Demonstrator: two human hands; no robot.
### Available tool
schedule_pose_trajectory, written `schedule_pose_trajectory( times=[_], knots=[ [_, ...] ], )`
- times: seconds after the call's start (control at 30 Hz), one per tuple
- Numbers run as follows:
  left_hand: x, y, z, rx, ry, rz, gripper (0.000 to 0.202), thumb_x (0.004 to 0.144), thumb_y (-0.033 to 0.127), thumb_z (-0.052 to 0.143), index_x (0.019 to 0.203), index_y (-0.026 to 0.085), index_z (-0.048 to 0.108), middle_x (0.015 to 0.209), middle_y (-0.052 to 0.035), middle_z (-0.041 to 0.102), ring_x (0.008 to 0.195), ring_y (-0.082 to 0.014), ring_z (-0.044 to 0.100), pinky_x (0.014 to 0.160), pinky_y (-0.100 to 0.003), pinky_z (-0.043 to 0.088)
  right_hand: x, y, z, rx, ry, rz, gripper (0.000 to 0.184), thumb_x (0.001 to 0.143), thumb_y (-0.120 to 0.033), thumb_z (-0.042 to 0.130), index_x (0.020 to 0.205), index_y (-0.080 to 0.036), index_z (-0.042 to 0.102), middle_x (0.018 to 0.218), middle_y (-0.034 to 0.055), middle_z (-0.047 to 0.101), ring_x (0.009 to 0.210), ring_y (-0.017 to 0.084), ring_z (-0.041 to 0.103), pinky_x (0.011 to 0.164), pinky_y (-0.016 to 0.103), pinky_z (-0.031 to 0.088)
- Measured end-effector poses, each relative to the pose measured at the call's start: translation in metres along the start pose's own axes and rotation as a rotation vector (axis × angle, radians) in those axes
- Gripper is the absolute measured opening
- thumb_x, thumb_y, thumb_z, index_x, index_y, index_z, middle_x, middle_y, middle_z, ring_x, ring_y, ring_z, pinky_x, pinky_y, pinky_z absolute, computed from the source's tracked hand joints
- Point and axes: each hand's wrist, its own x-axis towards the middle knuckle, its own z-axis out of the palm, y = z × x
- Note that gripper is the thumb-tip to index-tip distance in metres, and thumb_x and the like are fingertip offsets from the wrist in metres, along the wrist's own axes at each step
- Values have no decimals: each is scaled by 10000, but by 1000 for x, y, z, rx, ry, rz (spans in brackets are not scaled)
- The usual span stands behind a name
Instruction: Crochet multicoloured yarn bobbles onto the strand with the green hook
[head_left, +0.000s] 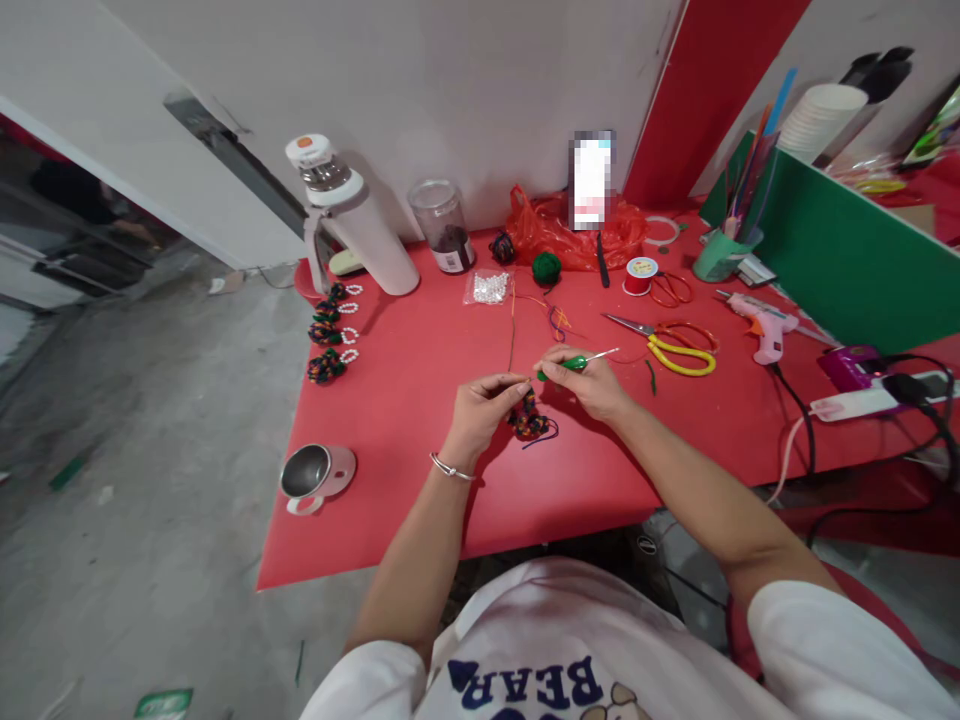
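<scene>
My left hand (487, 405) is closed in a pinch on a small multicoloured crochet piece (529, 420) that rests on the red table (420, 480). A strand of yarn (511, 330) runs from it toward the back of the table. My right hand (589, 385) grips a green-handled crochet hook (577, 362), its metal tip pointing right. Both hands sit close together at the table's middle. A silver bracelet (450, 467) circles my left wrist.
A white bottle (352, 215), a jar (442, 225), a bag of beads (489, 288), a green yarn ball (547, 268), red thread spool (640, 275), scissors (671, 350), a pink glue gun (765, 325) and finished pieces (327, 335) lie around. A metal cup (307, 472) stands front left.
</scene>
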Motion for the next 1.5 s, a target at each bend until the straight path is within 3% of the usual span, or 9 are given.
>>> schedule_pose_trajectory(
  times=[0.13,0.27,0.4,0.5,0.6,0.77,0.93,1.17,1.5],
  knots=[
    [1,-2,2,129,63,98,134,680,287,855,717,168,805,632,-26,682,576,-112,529,544,-231,400,-2,4,3,150,-23,225,417,761,-525,806,970,-175,722,698,-36,637,504,60,505,452,191,419],
    [4,-7,6,38,225,178,143,713,304,835,776,181,800,616,7,651,519,-78,470,501,-211,351,-7,11,18,252,-120,369,483,665,-311,886,1084,-196,674,853,-15,703,592,83,638,422,154,476],
    [7,-7,5,-197,250,56,262,658,363,876,728,159,727,482,63,495,421,-39,355,423,-188,241,-7,12,24,297,-104,454,337,678,-134,766,1002,-180,687,830,-7,728,511,73,620,376,154,492],
    [8,-6,5,-297,209,-62,337,625,379,898,705,155,660,465,83,437,392,-30,332,386,-184,161,-3,8,17,391,-38,546,224,688,-98,683,901,-165,675,776,15,721,600,117,689,358,142,484],
    [9,-8,7,-301,210,-99,368,612,393,907,708,154,644,442,91,429,370,-28,328,374,-183,147,-2,4,13,490,-8,556,212,715,-122,700,913,-177,646,809,19,710,720,144,732,431,160,561],
    [7,-13,16,-279,264,-36,366,592,395,913,751,144,698,437,80,486,371,-33,344,386,-178,208,-7,8,20,435,-16,398,381,689,-270,860,955,-201,595,881,-17,670,701,111,696,494,194,612],
    [7,-13,17,-305,283,-26,334,597,362,903,705,144,674,439,78,479,381,-34,359,392,-171,210,-5,12,17,455,16,418,348,671,-198,828,949,-191,619,793,-40,647,572,71,628,432,159,559],
    [8,-12,17,-345,279,-64,334,561,337,907,713,137,686,435,83,469,369,-28,350,377,-164,171,-3,10,15,501,-7,504,242,679,-128,777,899,-173,687,835,-17,690,583,66,648,474,160,584],
    [8,-16,15,-333,276,-18,297,567,312,907,725,134,728,514,63,552,392,-19,378,386,-172,232,-4,10,17,487,-26,494,428,603,-450,925,805,-143,705,723,-23,673,588,68,630,522,174,588]
  ],
)
